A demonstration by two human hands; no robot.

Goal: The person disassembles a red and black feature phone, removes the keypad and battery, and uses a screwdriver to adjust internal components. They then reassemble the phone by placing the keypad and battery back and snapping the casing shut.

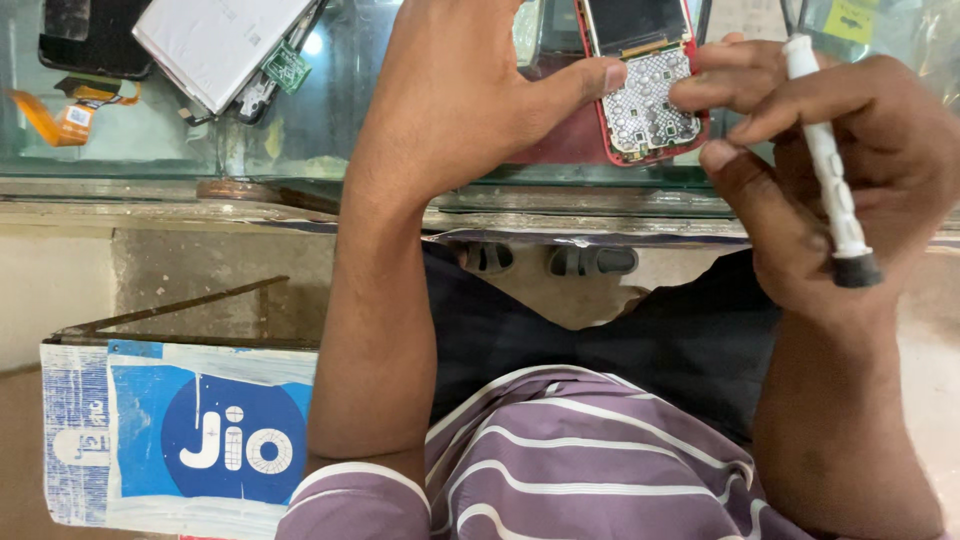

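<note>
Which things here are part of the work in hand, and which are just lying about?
In hand:
left hand
right hand
opened red phone
white screwdriver

Lying about:
white battery
orange flex cable
small green board
black part
blue and white box

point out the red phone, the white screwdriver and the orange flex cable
red phone (648, 105), head view, on the bare keypad board
white screwdriver (826, 160), head view, on the middle of its handle, in the right hand (850, 190)
orange flex cable (45, 118), head view, on its bent strip
</note>
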